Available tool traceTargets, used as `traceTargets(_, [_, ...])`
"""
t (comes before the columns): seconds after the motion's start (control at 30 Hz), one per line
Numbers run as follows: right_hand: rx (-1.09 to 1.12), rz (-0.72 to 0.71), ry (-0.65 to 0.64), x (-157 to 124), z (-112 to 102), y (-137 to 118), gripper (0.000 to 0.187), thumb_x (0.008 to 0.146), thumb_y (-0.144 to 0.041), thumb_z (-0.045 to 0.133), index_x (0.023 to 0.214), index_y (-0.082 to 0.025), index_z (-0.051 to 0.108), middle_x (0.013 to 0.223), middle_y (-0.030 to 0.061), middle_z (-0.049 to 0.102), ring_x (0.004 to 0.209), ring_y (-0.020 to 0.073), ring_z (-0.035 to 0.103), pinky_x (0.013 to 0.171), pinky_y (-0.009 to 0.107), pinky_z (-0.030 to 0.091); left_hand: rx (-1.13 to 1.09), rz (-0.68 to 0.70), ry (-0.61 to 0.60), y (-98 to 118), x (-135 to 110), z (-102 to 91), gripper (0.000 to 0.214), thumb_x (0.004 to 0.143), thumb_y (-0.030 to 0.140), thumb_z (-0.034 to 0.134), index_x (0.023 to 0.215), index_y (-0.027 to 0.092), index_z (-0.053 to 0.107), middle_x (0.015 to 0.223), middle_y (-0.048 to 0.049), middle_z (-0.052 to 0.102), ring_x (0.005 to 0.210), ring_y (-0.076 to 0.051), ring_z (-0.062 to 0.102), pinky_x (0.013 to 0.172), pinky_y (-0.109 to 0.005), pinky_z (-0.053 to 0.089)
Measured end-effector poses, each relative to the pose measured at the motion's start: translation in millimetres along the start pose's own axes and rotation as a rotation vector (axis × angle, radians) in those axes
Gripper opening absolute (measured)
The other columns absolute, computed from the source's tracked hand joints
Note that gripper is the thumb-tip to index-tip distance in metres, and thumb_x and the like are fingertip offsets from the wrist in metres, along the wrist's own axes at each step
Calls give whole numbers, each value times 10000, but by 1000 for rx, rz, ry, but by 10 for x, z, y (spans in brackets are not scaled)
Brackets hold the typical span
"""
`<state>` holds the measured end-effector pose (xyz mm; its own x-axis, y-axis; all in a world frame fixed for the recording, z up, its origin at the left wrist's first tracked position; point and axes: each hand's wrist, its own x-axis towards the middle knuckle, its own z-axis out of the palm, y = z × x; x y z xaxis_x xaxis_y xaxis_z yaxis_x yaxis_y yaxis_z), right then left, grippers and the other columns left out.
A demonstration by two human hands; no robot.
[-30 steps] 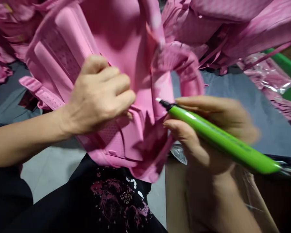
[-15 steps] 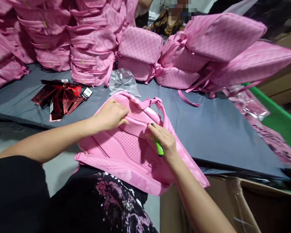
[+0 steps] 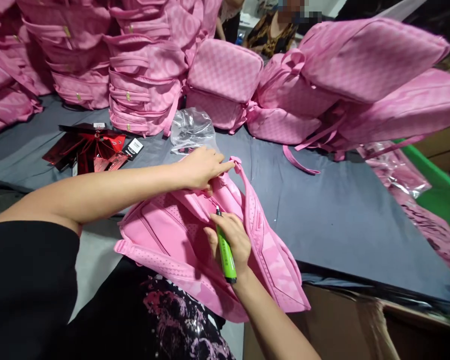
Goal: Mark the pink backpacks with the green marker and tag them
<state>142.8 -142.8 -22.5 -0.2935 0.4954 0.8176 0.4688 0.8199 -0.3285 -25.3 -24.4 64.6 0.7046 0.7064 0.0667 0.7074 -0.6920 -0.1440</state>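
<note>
A pink backpack [image 3: 165, 240] lies back side up over the near edge of a grey table [image 3: 333, 210], partly on my lap. My left hand [image 3: 200, 167] pinches the backpack's top handle [image 3: 235, 165] at its far end, fingers closed. My right hand [image 3: 228, 240] rests on the padded back panel and grips a green tool [image 3: 225, 250] with a thin black tip that points at the seam just below the handle. A shoulder strap [image 3: 262, 235] runs down the right side of the backpack.
Stacks of pink backpacks [image 3: 142, 75] line the far side of the table. Red hang tags [image 3: 93, 147] lie at the left, a clear plastic bag [image 3: 191, 127] by the handle. Another person [image 3: 273, 25] sits beyond the stacks. A cardboard box [image 3: 341, 325] stands open at lower right.
The backpack came down from in front of my face onto the table edge. My left hand shifted up to the top handle, and my right hand slid down with the green tool.
</note>
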Motion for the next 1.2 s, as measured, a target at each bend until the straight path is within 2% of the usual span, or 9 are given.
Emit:
traceTargets(0.17, [29, 12, -129, -3, -112, 40, 405, 863, -148, 649, 1261, -203, 597, 931, 92, 743, 845, 249, 717, 802, 452, 586, 41, 48, 32, 20, 71, 138, 890, 787, 487, 725, 1515, 180, 316, 1295, -152, 601, 1103, -308, 570, 889, -391, 418])
traceTargets(0.27, [1, 0, -159, 19, -143, 156, 423, 883, -211, 643, 1300, -210, 572, 1010, 115, 746, 941, 272, 720, 866, 478, 586, 66, 92, 130, 96, -11, 126, 1063, 786, 522, 711, 1580, 178, 94, 1504, -181, 423, 1301, -339, 448, 1031, -464, 356])
traceTargets(0.4, [18, 175, -112, -11, -156, 278, 415, 902, -215, 618, 1311, -252, 557, 1042, 82, 755, 938, 242, 735, 855, 415, 610, 173, 102, 110, 197, -45, 140, 1173, 704, 536, 787, 1584, 274, 57, 1630, -166, 201, 1434, -399, 270, 1098, -564, 265])
traceTargets(0.6, [-78, 363, -57, 3, -188, 435, 408, 914, -241, 644, 1297, -236, 504, 911, 32, 780, 798, 202, 762, 732, 315, 619, 135, 21, 60, 240, 71, 230, 930, 849, 390, 644, 1585, 169, 120, 1410, -179, 504, 1130, -336, 529, 938, -458, 401])
traceTargets(0.8, [-106, 292, -186, 158, -351, 551, 324, 983, -428, 473, 1211, -229, 590, 888, 42, 766, 799, 204, 747, 702, 304, 582, 122, -18, -22, 235, 93, 218, 769, 919, 348, 486, 1581, 144, 153, 1537, -159, 393, 1250, -321, 460, 1016, -440, 350])
traceTargets(0.9, [-138, 432, -159, 262, -376, 555, 442, 956, -556, 433, 1199, -217, 576, 827, 42, 728, 721, 213, 715, 636, 328, 555, 113, -54, -41, 235, 113, 214, 802, 916, 362, 489, 1588, 129, 118, 1564, -162, 353, 1300, -329, 425, 1063, -458, 318])
traceTargets(0.97, [-174, 566, -152, 347, -381, 547, 349, 913, -533, 543, 1067, -224, 596, 740, 6, 698, 589, 179, 661, 552, 296, 515, 111, -73, -55, 235, 132, 216, 833, 909, 374, 508, 1590, 115, 105, 1568, -172, 342, 1307, -335, 419, 1070, -463, 316])
traceTargets(1.07, [-66, 620, -277, 480, -408, 556, 181, 868, -401, 678, 908, -228, 641, 731, -8, 717, 577, 152, 657, 571, 268, 522, 110, -86, -78, 233, 167, 225, 829, 897, 364, 534, 1585, 110, 146, 1575, -170, 329, 1299, -339, 425, 1065, -461, 328])
traceTargets(1.2, [213, 564, -550, 625, -484, 624, 230, 885, -355, 691, 1077, -230, 715, 1030, 40, 768, 905, 193, 727, 822, 316, 569, 113, -91, -104, 225, 222, 232, 750, 916, 333, 502, 1573, 117, 209, 1566, -152, 354, 1247, -319, 467, 1034, -443, 357])
